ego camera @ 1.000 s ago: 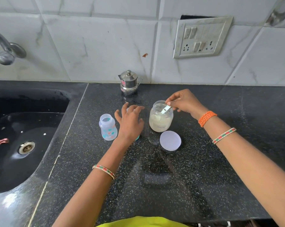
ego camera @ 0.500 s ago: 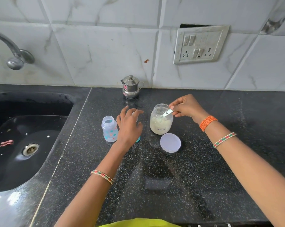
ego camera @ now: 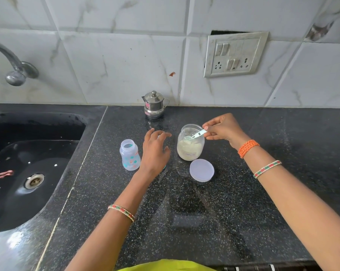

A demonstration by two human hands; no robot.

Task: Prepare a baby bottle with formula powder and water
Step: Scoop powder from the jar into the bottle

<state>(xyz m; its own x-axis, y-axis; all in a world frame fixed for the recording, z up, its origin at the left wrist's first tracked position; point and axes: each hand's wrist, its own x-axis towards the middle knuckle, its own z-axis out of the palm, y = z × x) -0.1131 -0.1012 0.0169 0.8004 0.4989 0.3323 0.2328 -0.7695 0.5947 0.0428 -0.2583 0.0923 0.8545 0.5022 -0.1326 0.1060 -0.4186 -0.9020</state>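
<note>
The right hand (ego camera: 222, 129) pinches the handle of a white scoop (ego camera: 198, 134), whose bowl dips into the open formula jar (ego camera: 190, 142); the handle slants up toward the fingers. The baby bottle (ego camera: 130, 155) stands uncapped and upright to the left of the jar, so the scoop's load would travel leftward. Between them hovers the left hand (ego camera: 155, 151), fingers spread and holding nothing (nearer the bottle, likely to steady it). The jar's lid (ego camera: 201, 170) lies flat just in front; a steel pot (ego camera: 154, 104) stands behind.

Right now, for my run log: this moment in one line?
stage: scooping | right hand: holds white plastic scoop in clear formula jar | left hand: open, empty
</note>
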